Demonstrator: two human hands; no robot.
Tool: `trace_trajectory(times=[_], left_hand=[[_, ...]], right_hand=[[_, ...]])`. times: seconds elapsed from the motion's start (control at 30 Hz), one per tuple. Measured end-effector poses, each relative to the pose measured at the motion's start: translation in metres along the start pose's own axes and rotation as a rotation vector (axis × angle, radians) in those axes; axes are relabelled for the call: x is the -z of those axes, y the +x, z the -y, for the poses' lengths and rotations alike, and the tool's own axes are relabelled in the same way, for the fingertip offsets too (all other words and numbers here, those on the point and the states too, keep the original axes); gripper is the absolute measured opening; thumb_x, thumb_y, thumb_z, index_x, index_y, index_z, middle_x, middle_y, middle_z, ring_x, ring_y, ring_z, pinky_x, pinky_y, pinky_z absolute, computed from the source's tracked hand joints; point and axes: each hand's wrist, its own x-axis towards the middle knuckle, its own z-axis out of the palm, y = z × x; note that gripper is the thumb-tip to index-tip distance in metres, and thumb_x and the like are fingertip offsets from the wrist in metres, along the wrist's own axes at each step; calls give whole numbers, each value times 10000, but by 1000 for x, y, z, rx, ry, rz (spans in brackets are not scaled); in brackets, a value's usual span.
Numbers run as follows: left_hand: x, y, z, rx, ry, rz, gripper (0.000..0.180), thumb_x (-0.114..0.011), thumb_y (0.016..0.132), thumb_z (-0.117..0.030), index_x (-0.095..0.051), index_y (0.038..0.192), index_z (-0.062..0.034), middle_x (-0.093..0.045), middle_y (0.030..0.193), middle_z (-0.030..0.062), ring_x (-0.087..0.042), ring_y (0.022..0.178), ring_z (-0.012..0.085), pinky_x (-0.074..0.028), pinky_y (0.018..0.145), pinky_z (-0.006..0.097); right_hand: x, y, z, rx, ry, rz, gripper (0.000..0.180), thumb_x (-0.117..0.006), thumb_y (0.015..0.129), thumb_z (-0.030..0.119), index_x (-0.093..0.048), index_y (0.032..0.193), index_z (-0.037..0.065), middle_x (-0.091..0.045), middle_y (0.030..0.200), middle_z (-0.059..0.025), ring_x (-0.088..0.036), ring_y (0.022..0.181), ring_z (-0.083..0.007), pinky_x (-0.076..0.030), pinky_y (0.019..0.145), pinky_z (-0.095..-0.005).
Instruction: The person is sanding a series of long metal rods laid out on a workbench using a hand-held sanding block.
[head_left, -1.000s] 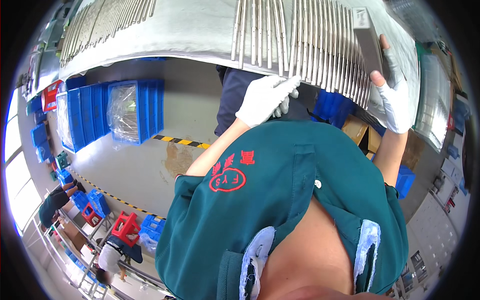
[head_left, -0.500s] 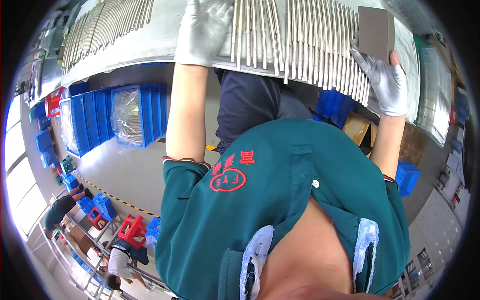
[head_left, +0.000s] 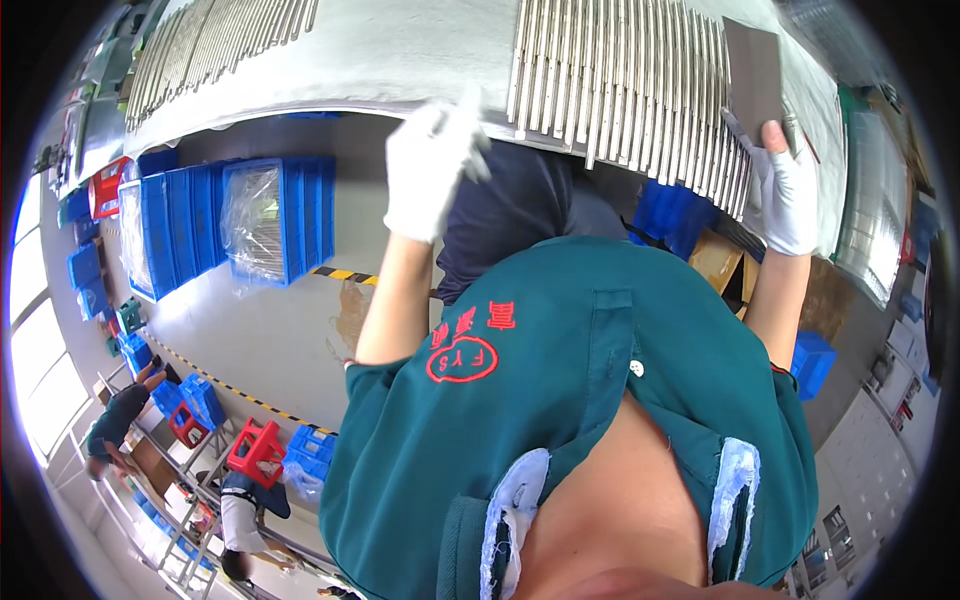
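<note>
A tight row of slim silvery metal rods (head_left: 620, 90) lies side by side on the white-covered table, their near ends reaching the front edge. My right hand (head_left: 785, 200), in a white glove with the thumb tip bare, grips the lower end of a flat grey-brown board (head_left: 755, 75) at the row's right end. Its thumb lies across the board, and one finger reaches beside the rightmost rods. My left hand (head_left: 432, 170), also gloved, is off the rods, in front of the table edge to their left. Motion smears its fingers, and I make out nothing in them.
Another group of thin rods (head_left: 220, 45) lies at the far left of the table. Blue crates (head_left: 280, 220) with plastic-wrapped contents stand on the floor at left. A clear plastic stack (head_left: 875, 200) is at right. Two people are in the lower-left background, near a red stool (head_left: 257, 452).
My left hand has lifted off the rods and come back toward me. The loosely spread rods at left now sit closer together, farther right. The board has tilted, with my right thumb now across it.
</note>
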Motion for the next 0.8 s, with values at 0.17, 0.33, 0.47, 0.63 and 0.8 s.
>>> trace_trajectory(times=[0.17, 0.33, 0.47, 0.63, 0.8], left_hand=[[-28, -9, 20, 288, 76, 57, 345, -674, 1007, -366, -689, 934, -29, -630, 693, 25, -589, 538, 80, -449, 494, 219], [-27, -8, 11, 306, 2, 103, 401, -623, 1032, -392, -686, 879, -28, -581, 635, 4, -544, 492, 80, -434, 476, 212], [-30, -26, -13, 304, 154, 269, 417, -632, 1022, -399, -707, 868, -19, -618, 627, 32, -572, 502, 88, -461, 497, 231], [-43, -35, -34, -63, 194, 352, 275, -740, 958, -312, -743, 1008, -42, -705, 763, 52, -650, 644, 112, -521, 632, 277], [-33, -13, -34, -1041, 879, -246, 465, -831, 845, -260, -684, 1241, -65, -705, 1159, 115, -692, 994, 279, -560, 860, 379]], right_hand=[[-26, 11, 4, 260, -791, 147, 738, -767, 892, 385, -508, 1513, 82, -489, 1551, -133, -467, 1425, -312, -342, 1191, -391], [-53, 23, 19, 590, -1201, 153, 663, -768, 850, 353, -580, 1469, 207, -479, 1554, -148, -459, 1413, -360, -364, 1178, -455], [-96, 18, 27, 756, -1069, 405, 618, -753, 841, 245, -604, 1440, 214, -492, 1549, -121, -485, 1387, -350, -410, 1141, -440], [-121, 24, 25, 682, -925, 456, 382, -647, 862, -7, -727, 1210, 129, -689, 1322, -129, -714, 1003, -302, -566, 904, -342], [-100, 6, 59, 342, -110, 153, 297, -698, 995, 227, -701, 1187, 1, -752, 1120, -134, -713, 1020, -209, -572, 898, -324]])
